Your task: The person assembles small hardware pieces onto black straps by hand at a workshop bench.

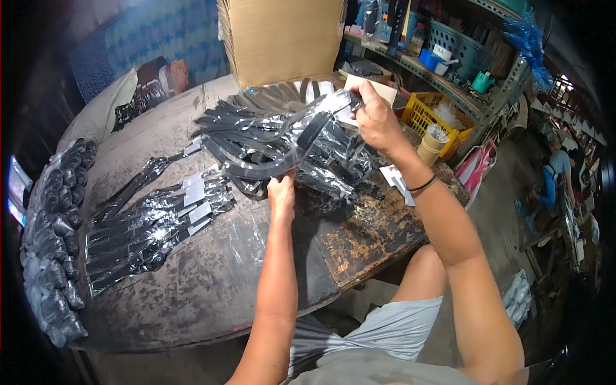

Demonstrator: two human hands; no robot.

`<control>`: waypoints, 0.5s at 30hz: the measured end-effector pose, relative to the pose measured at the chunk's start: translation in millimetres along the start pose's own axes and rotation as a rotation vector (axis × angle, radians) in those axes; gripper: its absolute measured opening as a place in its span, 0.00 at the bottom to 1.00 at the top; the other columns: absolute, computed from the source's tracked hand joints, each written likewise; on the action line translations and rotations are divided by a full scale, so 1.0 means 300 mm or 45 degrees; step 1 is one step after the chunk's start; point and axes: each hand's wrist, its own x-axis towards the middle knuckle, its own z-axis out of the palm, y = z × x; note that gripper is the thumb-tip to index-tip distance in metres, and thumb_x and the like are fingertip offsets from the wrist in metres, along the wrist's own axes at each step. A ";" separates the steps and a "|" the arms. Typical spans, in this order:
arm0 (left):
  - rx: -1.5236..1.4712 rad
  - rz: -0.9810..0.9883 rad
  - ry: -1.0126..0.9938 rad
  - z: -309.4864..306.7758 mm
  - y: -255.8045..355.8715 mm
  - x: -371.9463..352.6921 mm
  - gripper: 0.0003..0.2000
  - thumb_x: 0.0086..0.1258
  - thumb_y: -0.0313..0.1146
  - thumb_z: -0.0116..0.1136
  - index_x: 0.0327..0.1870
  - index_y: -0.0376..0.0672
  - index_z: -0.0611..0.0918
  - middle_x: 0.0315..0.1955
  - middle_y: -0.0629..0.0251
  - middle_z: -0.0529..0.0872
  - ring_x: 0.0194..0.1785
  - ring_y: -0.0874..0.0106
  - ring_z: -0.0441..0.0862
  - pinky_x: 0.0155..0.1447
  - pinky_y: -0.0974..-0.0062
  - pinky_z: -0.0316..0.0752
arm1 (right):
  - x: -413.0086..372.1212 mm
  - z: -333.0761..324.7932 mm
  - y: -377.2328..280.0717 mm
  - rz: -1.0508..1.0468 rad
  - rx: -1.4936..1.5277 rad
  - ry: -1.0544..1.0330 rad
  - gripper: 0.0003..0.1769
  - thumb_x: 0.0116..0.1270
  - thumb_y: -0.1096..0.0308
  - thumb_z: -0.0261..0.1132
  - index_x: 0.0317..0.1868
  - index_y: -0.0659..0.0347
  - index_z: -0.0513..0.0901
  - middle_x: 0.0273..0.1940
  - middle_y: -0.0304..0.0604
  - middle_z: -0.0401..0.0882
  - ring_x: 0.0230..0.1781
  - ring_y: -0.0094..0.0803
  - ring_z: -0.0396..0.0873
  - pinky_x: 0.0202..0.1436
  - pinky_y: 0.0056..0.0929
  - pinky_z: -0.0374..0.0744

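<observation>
A black belt (256, 172) in a clear plastic sleeve curves between my two hands above the table. My left hand (281, 196) is closed on the belt's lower bend. Raised higher, my right hand (377, 120) pinches the upper end, where a pale shiny piece shows at the fingers. Behind and beneath the held belt lies a tangled heap of black belts (321, 170), many in glossy plastic. To the left of my left hand, several wrapped belts (138, 231) with white tags (194, 188) lie side by side.
Rolled black items in plastic (59, 224) are stacked along the table's left edge. A big cardboard box (285, 42) stands at the back. Right of the table are a yellow crate (420, 110), a brown cylindrical container (430, 151) and a loaded shelf (410, 61). Other people (558, 173) sit further right.
</observation>
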 end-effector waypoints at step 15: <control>0.605 1.650 -0.211 0.035 0.362 -0.447 0.71 0.30 0.67 0.75 0.74 0.33 0.49 0.71 0.38 0.52 0.76 0.47 0.45 0.76 0.54 0.44 | 0.241 -0.566 -0.401 -0.289 0.368 -0.088 0.14 0.64 0.77 0.53 0.51 0.61 0.73 0.42 0.38 0.76 0.39 0.24 0.77 0.48 0.25 0.78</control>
